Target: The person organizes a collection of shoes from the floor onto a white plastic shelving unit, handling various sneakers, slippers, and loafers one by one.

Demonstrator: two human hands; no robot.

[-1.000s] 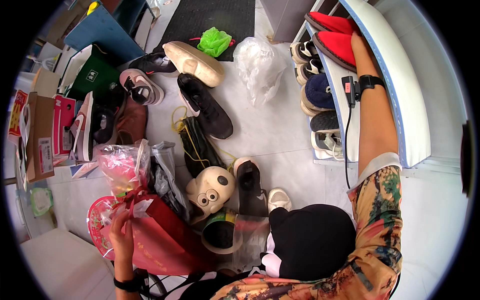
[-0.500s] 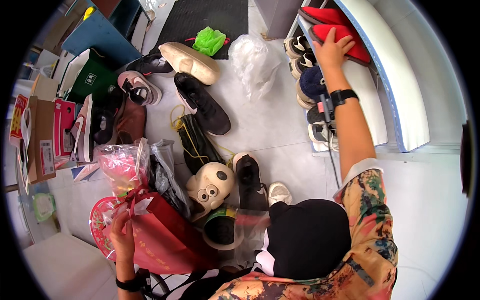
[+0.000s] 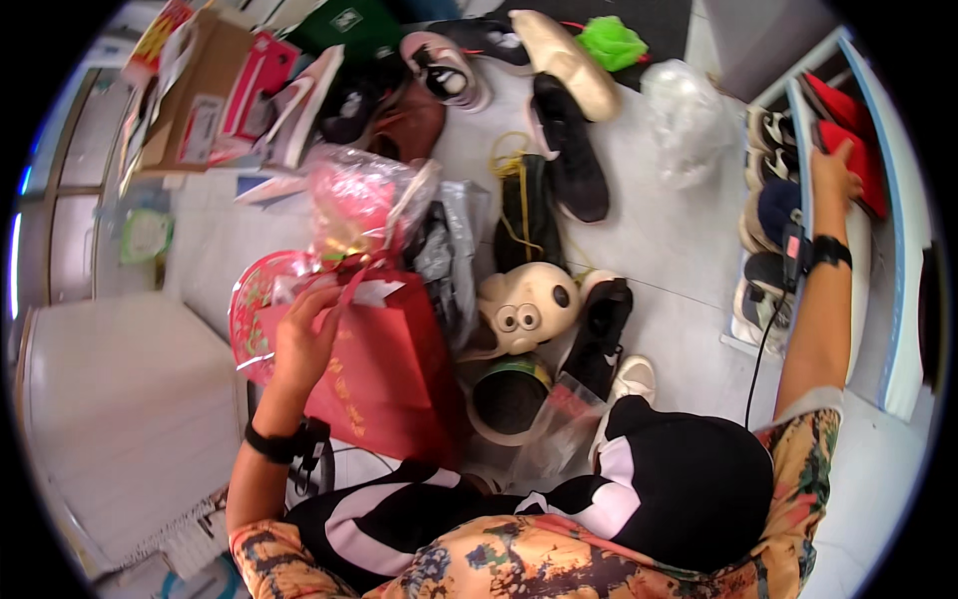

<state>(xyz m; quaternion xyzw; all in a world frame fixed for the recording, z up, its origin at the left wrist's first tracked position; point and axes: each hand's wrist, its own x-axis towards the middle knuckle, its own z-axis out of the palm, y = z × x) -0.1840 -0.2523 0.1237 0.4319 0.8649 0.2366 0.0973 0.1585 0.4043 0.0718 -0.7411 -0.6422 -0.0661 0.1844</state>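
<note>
My right hand (image 3: 836, 178) reaches to the shelf rack at the far right. Its fingers are apart and lie on the near red slipper (image 3: 851, 150), with another red slipper (image 3: 830, 100) beside it. At lower left my left hand (image 3: 303, 334) is at the top of a red paper gift bag (image 3: 384, 364), its fingers bent over the rim by the ribbon handle. A round red-patterned item in clear plastic (image 3: 261, 304) sits behind that hand. Clear plastic with something pink inside (image 3: 349, 195) lies just beyond the bag.
Dark and white shoes (image 3: 770, 130) line the rack's lower shelf (image 3: 813, 130). On the floor are a black shoe (image 3: 574, 150), a cream dog-faced slipper (image 3: 529, 304), a clear bag (image 3: 687, 125) and a round dark-mouthed container (image 3: 509, 399). Boxes (image 3: 195, 105) crowd the upper left.
The view has swung left, so the scene sits further right in the picture. My right hand stays at the red slippers and my left hand stays at the gift bag's top.
</note>
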